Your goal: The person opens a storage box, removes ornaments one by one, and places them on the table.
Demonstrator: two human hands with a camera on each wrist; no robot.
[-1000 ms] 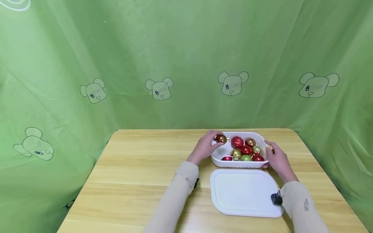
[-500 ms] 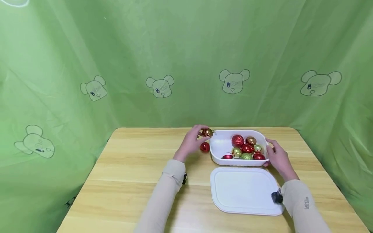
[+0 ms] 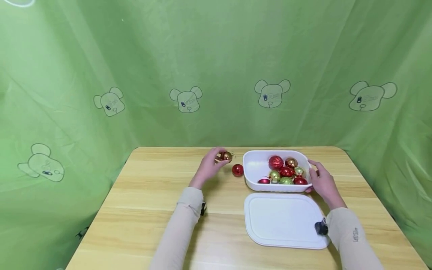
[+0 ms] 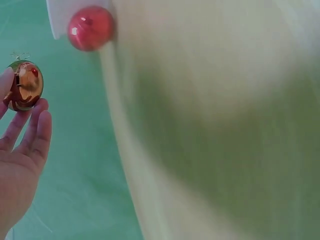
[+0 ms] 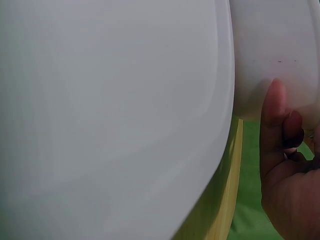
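1. My left hand (image 3: 210,164) pinches a shiny copper ball (image 3: 227,156) between thumb and fingers, left of the box; I cannot tell whether the ball touches the wooden table (image 3: 145,187).
2. Next comes a glossy red ball (image 3: 237,170), lying on the tabletop just beside the box's left end.
3. The white box (image 3: 255,161) holds more balls, mostly towards its right half, among them a ribbed red one (image 3: 276,162) and a green one (image 3: 286,180).
4. Nearer me than the box, a white lid (image 3: 285,221) lies flat.
5. My right hand (image 3: 324,182) grips the box's right end.
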